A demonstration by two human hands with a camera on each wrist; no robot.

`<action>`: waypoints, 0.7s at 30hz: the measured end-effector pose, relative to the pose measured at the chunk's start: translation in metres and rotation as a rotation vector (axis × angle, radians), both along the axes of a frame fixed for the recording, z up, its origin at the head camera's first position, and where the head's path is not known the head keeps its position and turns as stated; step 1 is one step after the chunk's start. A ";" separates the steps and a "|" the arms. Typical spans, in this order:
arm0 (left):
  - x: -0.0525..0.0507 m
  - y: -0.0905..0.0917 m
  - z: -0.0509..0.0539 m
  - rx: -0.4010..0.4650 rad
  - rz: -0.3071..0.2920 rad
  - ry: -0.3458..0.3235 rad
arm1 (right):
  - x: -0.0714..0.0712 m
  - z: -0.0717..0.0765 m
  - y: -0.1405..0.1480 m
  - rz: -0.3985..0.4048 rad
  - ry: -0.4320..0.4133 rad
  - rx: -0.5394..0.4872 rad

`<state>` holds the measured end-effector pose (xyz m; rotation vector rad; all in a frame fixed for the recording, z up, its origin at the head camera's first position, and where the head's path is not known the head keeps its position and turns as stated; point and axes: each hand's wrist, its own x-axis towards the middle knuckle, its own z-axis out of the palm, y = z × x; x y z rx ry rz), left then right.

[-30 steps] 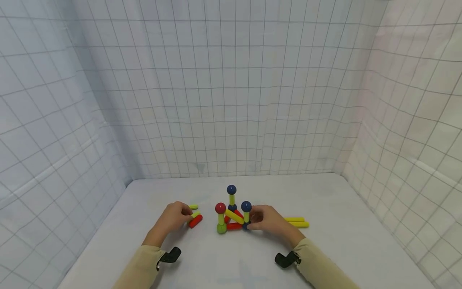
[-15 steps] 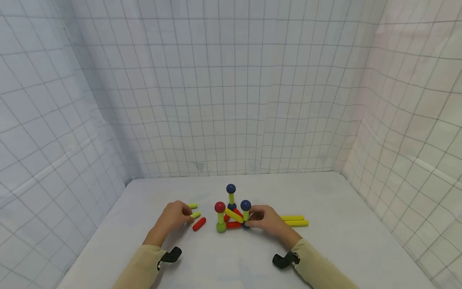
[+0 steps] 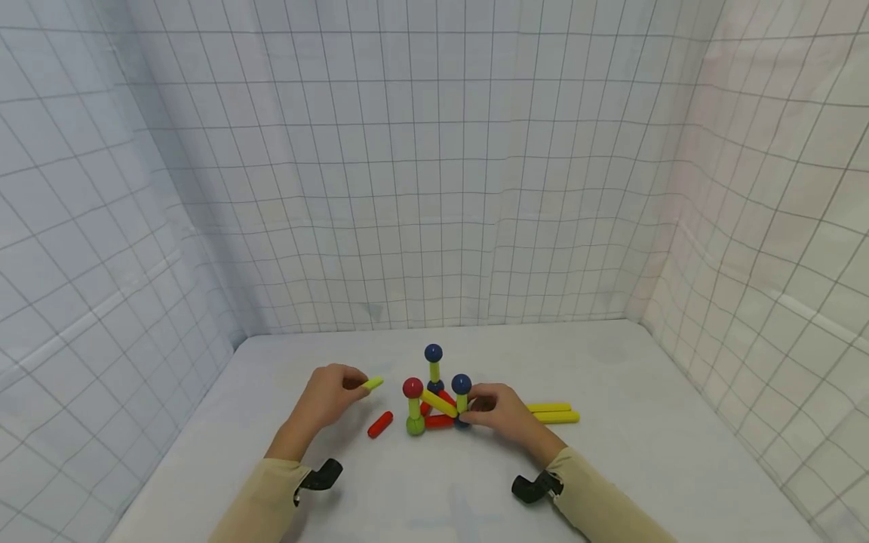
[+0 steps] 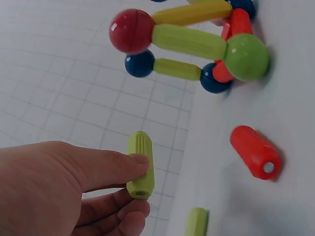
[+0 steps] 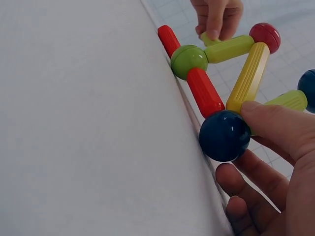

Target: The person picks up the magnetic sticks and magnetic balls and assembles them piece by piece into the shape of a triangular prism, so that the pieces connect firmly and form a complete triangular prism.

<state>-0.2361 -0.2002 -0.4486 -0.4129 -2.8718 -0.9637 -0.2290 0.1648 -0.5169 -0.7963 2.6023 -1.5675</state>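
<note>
Pinch of the left hand (image 3: 329, 394) on the short green rod (image 4: 141, 145) looks light to us: thumb on one side, fingers behind, with the rod lifted off the bench (image 3: 380, 494), just left of centre in the head view. Clamped near the middle of the frame, the right hand (image 3: 504, 412) grips the lower right corner of the ball-and-rod structure (image 3: 440, 403), thumb on the slanting yellow rod (image 5: 250, 76) where it meets the low blue ball (image 5: 225, 135).

We judge that corner the weak spot. Should the right thumb push sideways, the yellow rod could slip off the ball, and the red ball (image 3: 413, 388) at its upper end might tip with the green upright (image 3: 414, 408) beneath it. If the joints are magnetic, as the grey disc in the end of the loose red rod (image 4: 256, 152) makes us suspect, the held rod could snap onto the wrong ball when brought close. We also see that red rod lying between the left hand and the structure; a low sweep could send it rolling.

As for writing, we can read none: no brand or label shows on balls, rods or black wrist mounts (image 3: 323, 475), and the backdrop (image 3: 434, 151) carries only grid lines.
</note>
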 end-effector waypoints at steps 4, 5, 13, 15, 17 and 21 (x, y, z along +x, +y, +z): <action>0.011 0.012 0.019 0.029 -0.034 0.072 | 0.001 0.001 0.000 -0.003 0.004 0.013; 0.014 0.015 0.024 0.032 -0.047 0.095 | 0.001 0.001 0.000 -0.004 0.004 0.015; 0.023 0.044 0.037 0.156 -0.139 0.187 | 0.002 0.001 0.003 -0.016 0.012 0.034; 0.023 0.052 0.039 0.176 -0.149 0.196 | 0.000 0.001 0.004 -0.011 0.022 0.032; 0.022 0.060 0.040 0.196 -0.155 0.192 | 0.000 0.001 0.003 -0.007 0.021 0.024; 0.021 0.076 0.039 0.228 -0.191 0.136 | 0.000 -0.001 0.000 0.002 0.005 0.013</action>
